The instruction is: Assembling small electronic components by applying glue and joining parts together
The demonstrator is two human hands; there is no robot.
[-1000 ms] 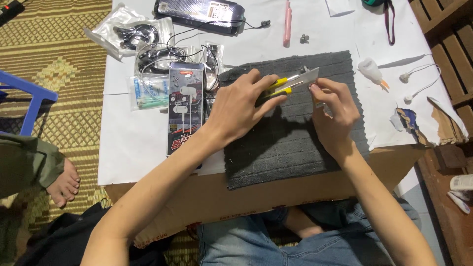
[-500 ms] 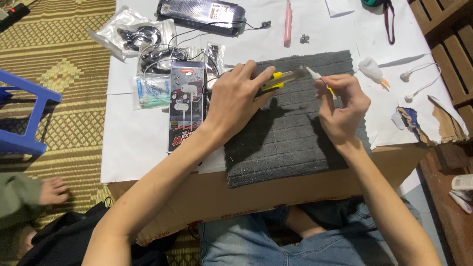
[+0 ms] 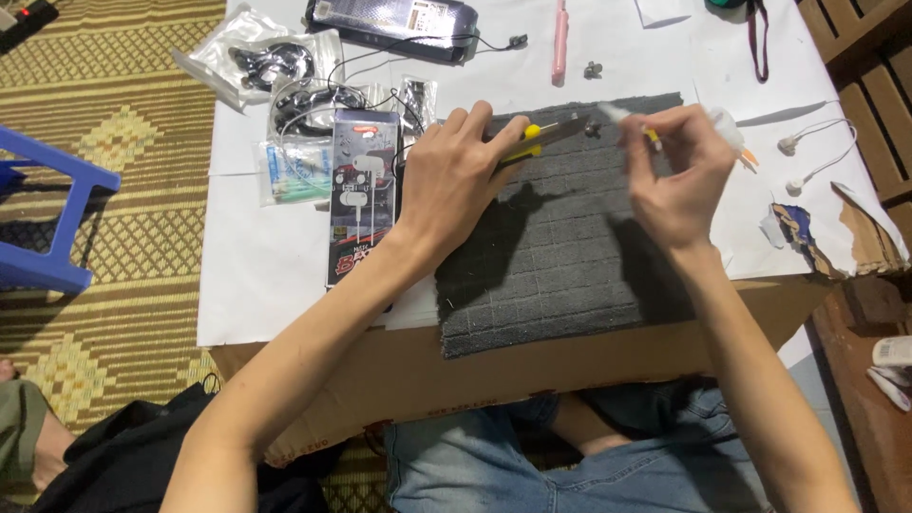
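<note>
1. Grey ribbed mat (image 3: 570,266) lies nearest to the person, on the white-covered desk (image 3: 256,275), with its near edge at the 6 o'clock side of the desk.
2. The left hand (image 3: 456,180) rests on the mat's far left corner, at about 10 o'clock of the mat. Its fingers are curled closed around a yellow utility knife (image 3: 537,136), whose metal blade points toward 2 o'clock.
3. The right hand (image 3: 679,171) is lifted above the far right part of the mat. Its thumb and fingers are pinched closed on a thin pen-like tool (image 3: 627,119) with a small yellow part; its tip is near the blade, but I cannot tell if they touch.
4. A small dark part (image 3: 594,126) lies on the mat just beside the blade tip.
5. At 9 o'clock of the left hand lies a packaged earphone set (image 3: 359,199).
6. At 3 o'clock, white earphones (image 3: 807,157) lie loose.
7. Farthest, at 12 o'clock, are a pink pen (image 3: 560,38) and a black box (image 3: 394,24).
8. I judge the work is in the middle: both tools are in hand, and nothing looks assembled or put away.
</note>
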